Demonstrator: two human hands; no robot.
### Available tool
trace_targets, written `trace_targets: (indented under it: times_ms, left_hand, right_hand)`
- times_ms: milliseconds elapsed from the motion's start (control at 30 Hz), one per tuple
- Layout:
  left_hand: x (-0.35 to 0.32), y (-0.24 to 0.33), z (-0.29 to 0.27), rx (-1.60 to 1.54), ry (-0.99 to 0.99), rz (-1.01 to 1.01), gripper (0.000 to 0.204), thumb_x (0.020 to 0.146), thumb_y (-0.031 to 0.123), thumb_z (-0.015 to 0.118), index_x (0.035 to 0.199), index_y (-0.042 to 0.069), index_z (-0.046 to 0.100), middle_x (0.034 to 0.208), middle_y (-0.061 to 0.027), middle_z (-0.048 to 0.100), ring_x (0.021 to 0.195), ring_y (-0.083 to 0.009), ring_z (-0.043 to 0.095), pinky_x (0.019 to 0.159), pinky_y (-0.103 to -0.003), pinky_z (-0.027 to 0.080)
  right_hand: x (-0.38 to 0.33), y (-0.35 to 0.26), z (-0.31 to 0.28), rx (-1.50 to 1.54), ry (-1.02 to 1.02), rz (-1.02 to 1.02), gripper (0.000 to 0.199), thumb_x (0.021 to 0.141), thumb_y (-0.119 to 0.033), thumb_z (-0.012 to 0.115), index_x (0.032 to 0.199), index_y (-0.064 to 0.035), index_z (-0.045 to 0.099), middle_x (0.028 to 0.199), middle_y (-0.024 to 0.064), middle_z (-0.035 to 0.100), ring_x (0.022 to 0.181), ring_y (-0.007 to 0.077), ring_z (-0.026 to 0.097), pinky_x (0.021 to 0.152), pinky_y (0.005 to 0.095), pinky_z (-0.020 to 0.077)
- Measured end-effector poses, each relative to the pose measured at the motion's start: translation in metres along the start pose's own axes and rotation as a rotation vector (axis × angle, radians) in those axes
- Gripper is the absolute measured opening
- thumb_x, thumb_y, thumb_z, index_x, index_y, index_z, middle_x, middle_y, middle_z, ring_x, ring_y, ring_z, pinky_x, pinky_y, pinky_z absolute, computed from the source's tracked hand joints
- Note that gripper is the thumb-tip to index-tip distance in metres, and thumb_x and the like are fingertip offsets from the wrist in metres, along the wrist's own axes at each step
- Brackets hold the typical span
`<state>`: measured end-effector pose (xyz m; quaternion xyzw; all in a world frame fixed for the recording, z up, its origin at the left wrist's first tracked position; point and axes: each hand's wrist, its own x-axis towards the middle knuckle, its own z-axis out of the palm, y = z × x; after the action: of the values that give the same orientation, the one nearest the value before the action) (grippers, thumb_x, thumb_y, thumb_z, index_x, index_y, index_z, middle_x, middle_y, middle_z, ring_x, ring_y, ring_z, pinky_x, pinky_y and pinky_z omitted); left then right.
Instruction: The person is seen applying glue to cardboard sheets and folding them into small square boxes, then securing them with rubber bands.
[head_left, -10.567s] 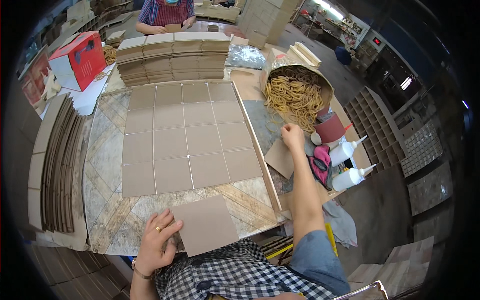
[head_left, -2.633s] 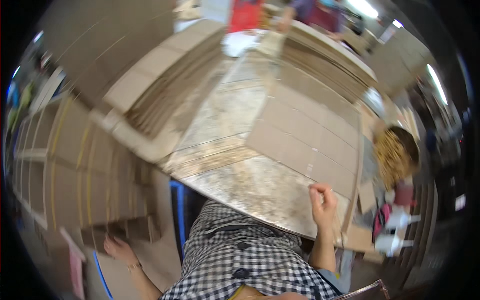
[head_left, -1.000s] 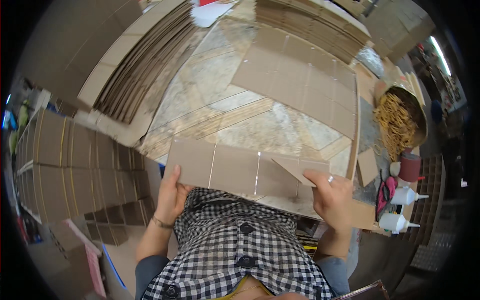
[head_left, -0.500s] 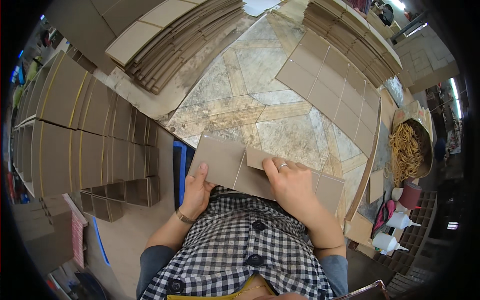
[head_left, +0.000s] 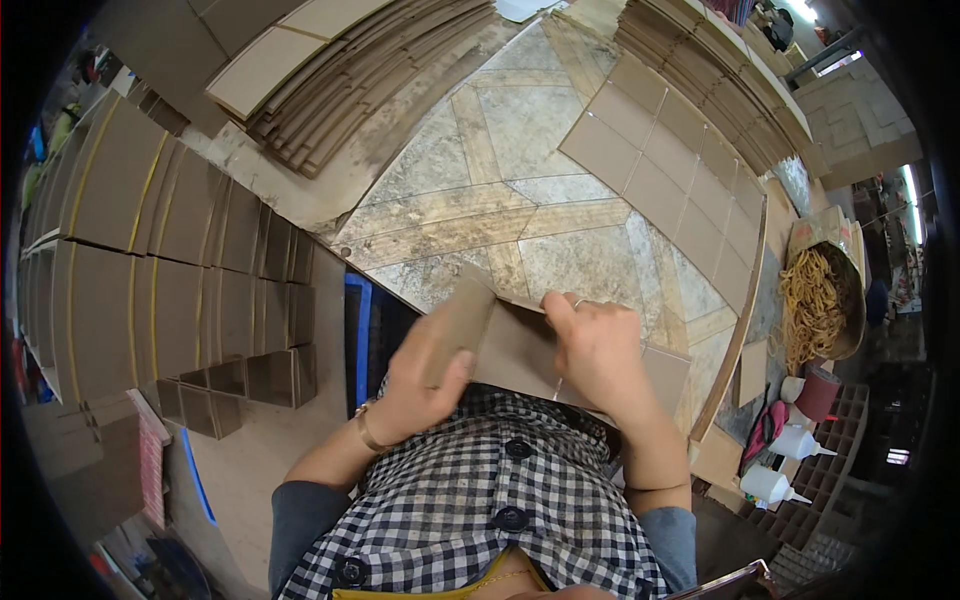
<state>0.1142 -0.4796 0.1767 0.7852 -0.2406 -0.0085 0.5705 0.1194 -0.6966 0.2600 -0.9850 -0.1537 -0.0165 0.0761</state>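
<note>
"Cardboard strip point(head_left: 525, 350): where is it, exactly?"

"Between the two sets of fingers, over the near edge of the desk point(head_left: 580, 250) and close against the checked garment point(head_left: 470, 470); I think the body works as a backstop there"

"Why is one end raised?"

"The left hand point(head_left: 423, 390) holds the end panel up, thumb on its near face, the other fingers seemingly behind, so they pinch the board, though blur softens them. It bends just right of those fingers, presumably because a crease gives easily there"

"And the right hand point(head_left: 600, 350)?"

"Its fingers are bent and pressed together, pinching a thin cardboard edge point(head_left: 522, 303) along the strip's far side; whether that is a loose piece I can't tell. The grip probably steadies the rest against the left hand's push"

"What lies around?"

"Ahead of the right fingers, a creased sheet point(head_left: 690, 170); to their right, yellow bands point(head_left: 812, 295) and white bottles point(head_left: 792, 442), likely kept in reach but out of the way. Left of the left fingers, banded boxes point(head_left: 105, 330) stand stacked"
</note>
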Motion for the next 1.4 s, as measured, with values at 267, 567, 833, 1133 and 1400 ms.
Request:
trace_targets:
  times_ms: [267, 567, 833, 1133, 1400]
  left_hand:
    - [0.028, 0.039, 0.003, 0.131, -0.177, 0.226, 0.073, 0.077, 0.016, 0.067, 0.134, -0.012, 0.031, 0.128, -0.0307, 0.047, 0.114, -0.0405, 0.052, 0.097, -0.043, 0.041]
    - [0.072, 0.076, -0.005, 0.513, -0.496, 0.192, 0.074, 0.073, 0.016, 0.066, 0.138, -0.001, 0.035, 0.099, -0.0192, 0.049, 0.098, -0.0351, 0.048, 0.095, -0.046, 0.035]
    - [0.093, 0.076, 0.002, 0.522, -0.689, 0.348, 0.077, 0.071, 0.013, 0.067, 0.14, 0.003, 0.035, 0.099, -0.0182, 0.047, 0.097, -0.0346, 0.047, 0.097, -0.055, 0.032]
    - [0.093, 0.086, 0.032, 0.58, -0.608, 0.411, 0.079, 0.067, 0.013, 0.068, 0.136, -0.004, 0.035, 0.104, -0.0201, 0.047, 0.099, -0.0367, 0.047, 0.1, -0.055, 0.03]
    - [0.089, 0.095, 0.076, 0.566, -0.545, 0.458, 0.078, 0.07, 0.019, 0.067, 0.136, -0.006, 0.034, 0.098, -0.0216, 0.046, 0.096, -0.0374, 0.046, 0.098, -0.056, 0.03]
  right_hand:
    - [0.004, 0.008, 0.005, 0.075, 0.043, 0.047, 0.017, 0.07, -0.004, 0.057, 0.084, -0.0084, 0.051, 0.06, 0.0084, 0.057, 0.054, 0.0276, 0.059, 0.048, 0.0395, 0.0433]
    - [-0.019, 0.024, 0.006, 0.687, 0.709, 0.03, 0.036, 0.07, -0.008, 0.068, 0.102, -0.0064, 0.053, 0.096, 0.0138, 0.057, 0.088, 0.0248, 0.06, 0.071, 0.036, 0.0472]
    - [-0.252, -0.008, 0.073, 1.377, -0.229, 0.933, 0.025, 0.092, -0.02, 0.056, 0.079, 0.0001, 0.063, 0.066, 0.0065, 0.061, 0.053, 0.0182, 0.056, 0.051, 0.0269, 0.0426]
    - [-0.225, -0.007, 0.096, 1.336, 1.286, 0.973, 0.009, 0.088, -0.007, 0.054, 0.088, -0.0003, 0.059, 0.079, 0.0039, 0.06, 0.071, 0.0118, 0.056, 0.064, 0.0234, 0.0444]
    - [-0.164, 0.015, 0.028, 0.622, 0.781, 0.504, 0.013, 0.074, -0.001, 0.061, 0.086, 0.0026, 0.061, 0.079, 0.0118, 0.062, 0.066, 0.0209, 0.059, 0.061, 0.0302, 0.0479]
